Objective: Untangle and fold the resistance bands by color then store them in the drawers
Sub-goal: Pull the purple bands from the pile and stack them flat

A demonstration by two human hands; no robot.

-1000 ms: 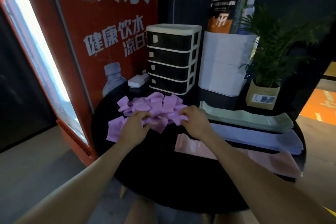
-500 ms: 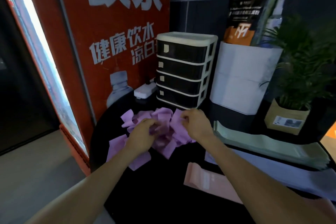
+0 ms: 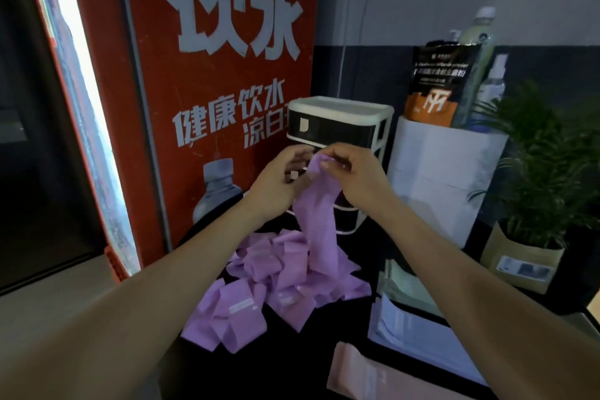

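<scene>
While most of the purple bands (image 3: 276, 282) lie in a knotted heap on the dark surface (image 3: 201, 373), the head view shows one purple band (image 3: 316, 201) lifted out of it, so the step in hand looks like the untangling of the purple lot.

Both hands are raised over the far side of the heap, in front of the drawer unit (image 3: 341, 120). The right hand (image 3: 354, 172) pinches the top end of the lifted band between thumb and curled fingers. The left hand (image 3: 279, 182) is just beside it on the left, fingers loosely bent toward the same end; whether it truly grips the band or only touches it I cannot tell. From the hands the band hangs down as a flat strip, and its lower end runs into the heap, so it seems not yet free.

The next move, as I judge it, calls for drawing the strip clear of the knot without dragging its neighbours up, then laying it flat for folding.

To the right of the heap lie flat stacks: a pale green stack (image 3: 397, 279) farther off, a pale blue stack (image 3: 415, 334) nearer, and a pink band (image 3: 360, 373) nearest. These look already sorted. All the drawers in view appear closed, so storing is not yet begun.
</scene>
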